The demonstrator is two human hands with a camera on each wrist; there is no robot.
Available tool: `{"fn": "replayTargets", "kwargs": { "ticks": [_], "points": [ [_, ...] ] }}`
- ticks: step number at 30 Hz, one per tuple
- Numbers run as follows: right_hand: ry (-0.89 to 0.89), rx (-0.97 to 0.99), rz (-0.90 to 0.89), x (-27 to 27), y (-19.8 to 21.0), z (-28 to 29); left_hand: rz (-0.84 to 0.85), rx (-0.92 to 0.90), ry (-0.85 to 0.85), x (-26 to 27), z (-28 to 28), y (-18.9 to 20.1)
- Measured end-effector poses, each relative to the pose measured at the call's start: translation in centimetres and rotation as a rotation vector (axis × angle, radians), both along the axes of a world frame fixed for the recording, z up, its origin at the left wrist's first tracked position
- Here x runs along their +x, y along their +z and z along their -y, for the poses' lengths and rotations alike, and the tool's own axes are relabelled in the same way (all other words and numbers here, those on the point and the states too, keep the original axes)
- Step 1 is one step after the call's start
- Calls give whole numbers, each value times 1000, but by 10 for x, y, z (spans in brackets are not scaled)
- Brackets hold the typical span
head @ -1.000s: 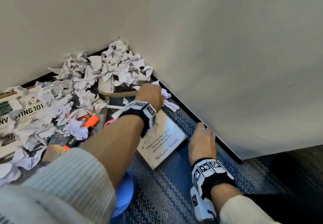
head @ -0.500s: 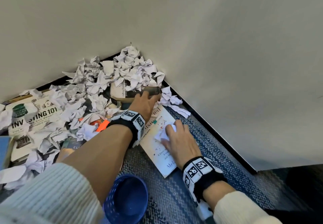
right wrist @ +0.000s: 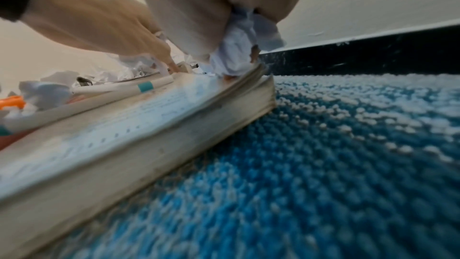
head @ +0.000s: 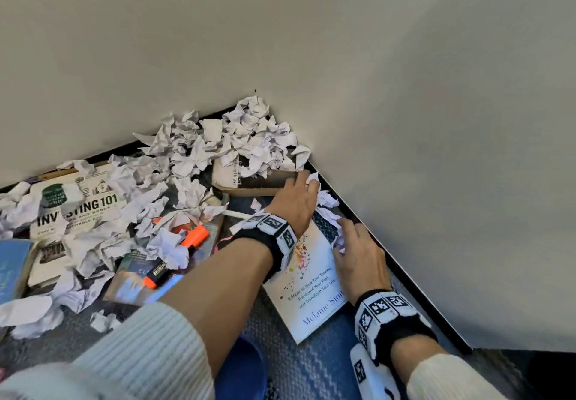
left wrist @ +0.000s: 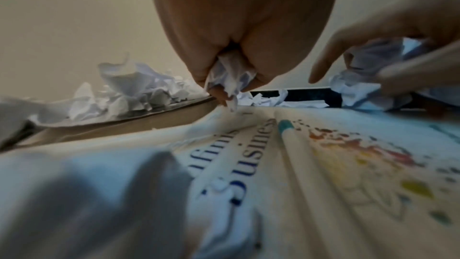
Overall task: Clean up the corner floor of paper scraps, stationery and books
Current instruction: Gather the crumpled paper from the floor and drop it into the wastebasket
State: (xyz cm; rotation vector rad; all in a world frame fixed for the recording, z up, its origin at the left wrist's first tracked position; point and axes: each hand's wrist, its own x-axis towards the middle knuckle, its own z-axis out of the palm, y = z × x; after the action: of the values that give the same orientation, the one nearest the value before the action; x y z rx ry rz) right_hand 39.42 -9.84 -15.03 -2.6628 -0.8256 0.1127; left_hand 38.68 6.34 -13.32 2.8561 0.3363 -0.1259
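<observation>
Crumpled white paper scraps (head: pixel 237 141) fill the corner. My left hand (head: pixel 307 183) reaches over the white book (head: pixel 311 278) and grips a paper scrap (left wrist: pixel 230 78) near the baseboard. My right hand (head: pixel 341 231) sits at the book's far right corner and holds another crumpled scrap (right wrist: pixel 236 52). A white pen with a teal band (left wrist: pixel 283 125) lies on the white book (right wrist: pixel 124 125). Loose scraps (head: pixel 325 200) lie between my hands along the wall.
An "Investing 101" book (head: pixel 78 203), a brown book (head: pixel 249 181) under scraps and two orange highlighters (head: pixel 194 236) lie to the left. A blue basket (head: pixel 240 368) stands under my left forearm. The black baseboard (right wrist: pixel 373 50) borders the blue carpet (right wrist: pixel 348 145).
My right hand moved from the carpet onto the white book, took a scrap, then shifted to the book's far corner. My left hand slid right toward the wall and now holds a scrap.
</observation>
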Motion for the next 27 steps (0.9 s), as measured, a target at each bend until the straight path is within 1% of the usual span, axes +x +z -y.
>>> {"fn": "replayTargets", "kwargs": {
  "ticks": [2, 4, 6, 8, 12, 16, 19, 22, 24, 27],
  "points": [
    [-26, -62, 29, 3, -3, 3, -22, 16, -32, 4, 7, -9],
    [-67, -129, 11, 4, -4, 6, -80, -4, -19, 7, 10, -17],
    [-89, -142, 5, 7, -2, 7, -124, -3, 4, 9, 8, -26],
    [-87, -130, 34, 11, 0, 5, -123, -2, 14, 12, 3, -29],
    [-1, -95, 100, 19, -2, -5, -115, 83, -39, 7, 3, -22],
    [57, -92, 45, 27, -12, -18, -64, 79, 0, -10, 16, -20],
    [177, -184, 16, 33, -23, -21, -12, 82, -17, -22, 17, -23],
    [236, -279, 59, 35, -24, -16, 39, 72, -29, -29, 17, -25],
    [270, -245, 88, 34, -22, -12, 28, 62, -66, -31, 19, -24],
    [258, -164, 83, 30, -21, -8, -54, 58, -98, -32, 24, -17]
  ]
}}
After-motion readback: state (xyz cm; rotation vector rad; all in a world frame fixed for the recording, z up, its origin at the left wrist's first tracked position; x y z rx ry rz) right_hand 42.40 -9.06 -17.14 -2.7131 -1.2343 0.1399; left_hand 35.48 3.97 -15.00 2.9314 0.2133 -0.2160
